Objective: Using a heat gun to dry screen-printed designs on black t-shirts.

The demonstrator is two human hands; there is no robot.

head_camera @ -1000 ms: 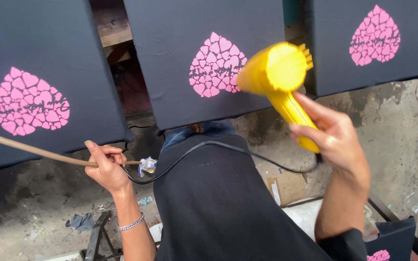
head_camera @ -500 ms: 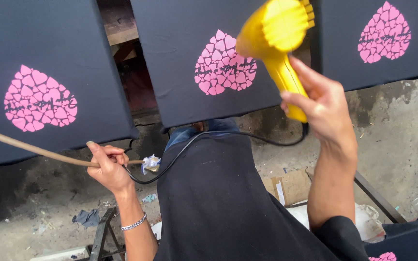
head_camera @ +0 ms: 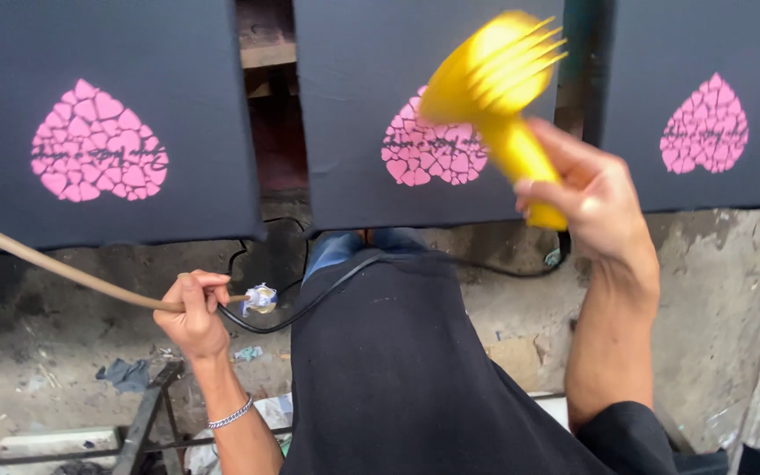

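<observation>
Your right hand [head_camera: 595, 198] is closed around the handle of a yellow heat blower [head_camera: 494, 84]. You hold it high, with its wide slotted mouth turned toward the middle black fabric panel [head_camera: 354, 132], so that the air goes onto the pink cracked heart print [head_camera: 433, 145] just behind the blower. The blower looks blurred, so it seems you are waving it; that would spread the heat over the whole print and not burn one spot.

Your left hand [head_camera: 193, 312] is low and to the side, well apart from the right one. It is closed on a thin wooden stick [head_camera: 54, 264] that runs away to the left past your wrist. At the end of the stick beside your fingers there is a small wad of tape or paper [head_camera: 259, 299], and the black power cord [head_camera: 336, 286] passes there. It seems the stick keeps the cord lifted and away from the panels, so that it does not drag over the fresh prints.

Left of your left hand hangs another black panel with a pink heart [head_camera: 98, 154], and beyond your right hand a third one [head_camera: 705, 127]. They hang side by side at the same height, each within reach of the blower. Under your hands is the dirty concrete floor [head_camera: 46, 369].
</observation>
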